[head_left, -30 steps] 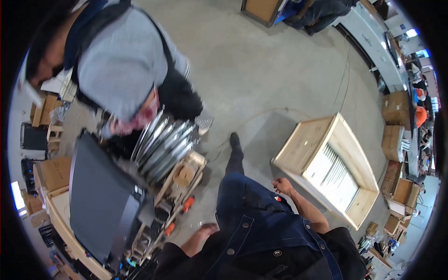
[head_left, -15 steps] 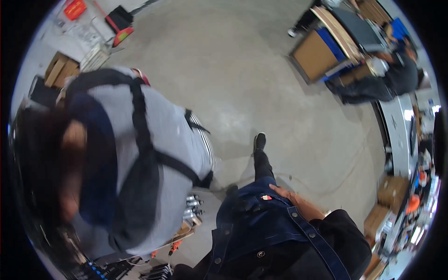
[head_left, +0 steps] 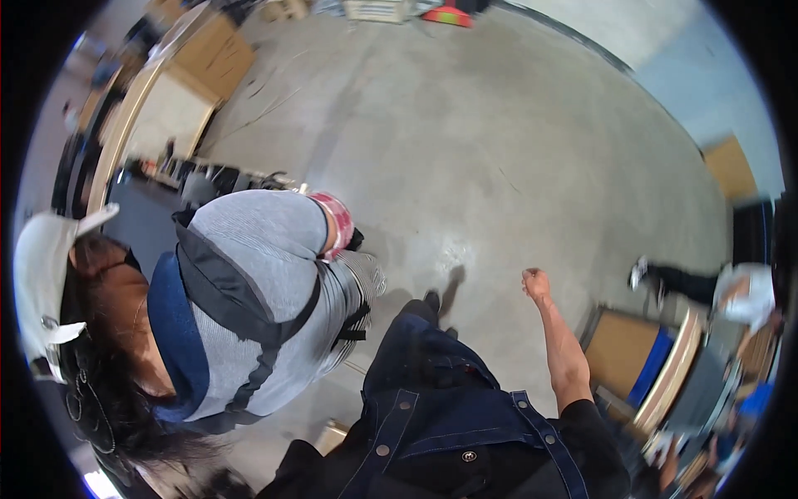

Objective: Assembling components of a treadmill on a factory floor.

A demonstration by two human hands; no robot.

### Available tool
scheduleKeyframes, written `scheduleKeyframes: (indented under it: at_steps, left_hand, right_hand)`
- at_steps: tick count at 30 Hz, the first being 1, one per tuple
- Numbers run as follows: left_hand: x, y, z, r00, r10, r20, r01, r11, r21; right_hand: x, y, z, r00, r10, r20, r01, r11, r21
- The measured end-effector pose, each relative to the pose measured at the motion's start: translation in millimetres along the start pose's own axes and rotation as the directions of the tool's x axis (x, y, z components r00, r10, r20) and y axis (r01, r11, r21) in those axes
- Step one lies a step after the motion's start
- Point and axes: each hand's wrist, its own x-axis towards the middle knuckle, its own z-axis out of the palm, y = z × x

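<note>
Stretched out ahead of me over the grey floor, my right hand (head_left: 536, 283) is closed in a loose fist, and nothing shows in it. It touches no object. My left hand is out of the picture. I wear a dark blue denim apron (head_left: 449, 428) over black clothes, and one of my shoes (head_left: 431, 299) shows below it.
Close on my left is a co-worker in a striped grey shirt (head_left: 249, 224) with dark straps and a white cap. A cart with cardboard panels (head_left: 619, 353) stands right, people near it. A workbench with a carton (head_left: 212, 62) is at left. A wall runs along the far right.
My view has turned to the left, and the cart now appears lower at the right. My right hand has left the apron front, swung forward and closed.
</note>
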Motion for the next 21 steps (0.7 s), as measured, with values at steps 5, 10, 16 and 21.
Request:
scheduleKeyframes:
  at_steps: [5,10,16,21]
  left_hand:
    - [16,52,-4,0.924,0.025,-0.381,-0.07,0.992,-0.103]
    - [52,123,7,0.77,-0.057,-0.635,-0.079,0.98,-0.183]
    - [99,231,11,0.533,-0.129,-0.837,-0.047,0.982,-0.181]
    - [220,243,5,0.421,-0.253,-0.871,-0.078,0.947,-0.313]
  right_hand:
    - [119,-217,54,0.9,-0.28,0.335,0.28,0.959,0.05]
    - [170,-284,52,0.793,-0.126,0.596,0.153,0.988,0.005]
    - [303,-330,3,0.633,-0.54,0.555,0.755,0.591,-0.285]
    - [389,-572,70,0.683,-0.382,0.622,0.657,0.693,-0.297]
